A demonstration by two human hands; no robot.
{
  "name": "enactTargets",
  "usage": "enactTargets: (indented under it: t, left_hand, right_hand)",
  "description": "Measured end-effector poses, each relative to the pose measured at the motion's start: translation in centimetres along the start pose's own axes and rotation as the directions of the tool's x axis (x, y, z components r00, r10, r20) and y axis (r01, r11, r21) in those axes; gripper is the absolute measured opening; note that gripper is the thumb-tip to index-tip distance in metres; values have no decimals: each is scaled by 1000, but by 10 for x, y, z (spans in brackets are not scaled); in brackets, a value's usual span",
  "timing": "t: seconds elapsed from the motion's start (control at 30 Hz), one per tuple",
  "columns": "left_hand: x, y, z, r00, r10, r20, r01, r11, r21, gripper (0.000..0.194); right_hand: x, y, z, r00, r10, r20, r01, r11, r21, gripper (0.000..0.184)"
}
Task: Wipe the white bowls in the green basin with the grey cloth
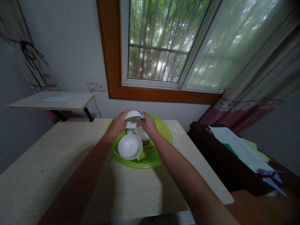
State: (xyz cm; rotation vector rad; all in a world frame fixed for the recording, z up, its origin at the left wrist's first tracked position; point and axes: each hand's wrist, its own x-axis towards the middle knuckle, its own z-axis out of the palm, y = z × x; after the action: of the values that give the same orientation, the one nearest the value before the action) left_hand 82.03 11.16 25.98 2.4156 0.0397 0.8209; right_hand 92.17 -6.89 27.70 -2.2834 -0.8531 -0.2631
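Note:
A round green tray [164,129] sits on the pale wooden table [58,175] under the window. Over its far part my left hand [117,125] grips a white bowl [131,116] tilted on its side. My right hand [148,124] is closed on a small grey-white cloth or sponge [141,115] pressed against that bowl's rim. In the tray below lie an upright white bowl [130,146], a smaller white bowl [142,133] and what looks like wooden chopsticks [148,145].
A small side table [51,100] with a paper on it stands at the back left, near a wall socket [96,86]. To the right is a dark desk [225,168] with papers [236,147]. A curtain [257,93] hangs at the right of the window.

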Motion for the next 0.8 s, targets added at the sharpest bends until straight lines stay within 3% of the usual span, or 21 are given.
enactTargets:
  t: [0.13, 0.27, 0.5, 0.63, 0.8]
  left_hand:
    - [1, 6, -1, 997, -78, -15, 77, 996, -43, 64]
    - [0, 7, 2, 979, -193, 71, 199, 975, -97, 70]
    - [0, 2, -1, 985, -156, 72, 167, 971, -173, 69]
    - [-1, 3, 0, 993, -83, 81, 92, 989, -119, 71]
    - [-4, 8, 0, 994, -33, 101, 32, 999, 9, 75]
  right_hand:
    - [9, 15, 17, 984, 174, -27, -161, 949, 270, 27]
    - [13, 24, 30, 979, 203, 37, -200, 890, 410, 23]
    - [8, 20, 23, 991, 132, 31, -135, 979, 152, 23]
    - [4, 16, 13, 999, 45, 10, -45, 999, 29, 29]
    - [-2, 5, 0, 998, -29, 47, 34, 993, -115, 49]
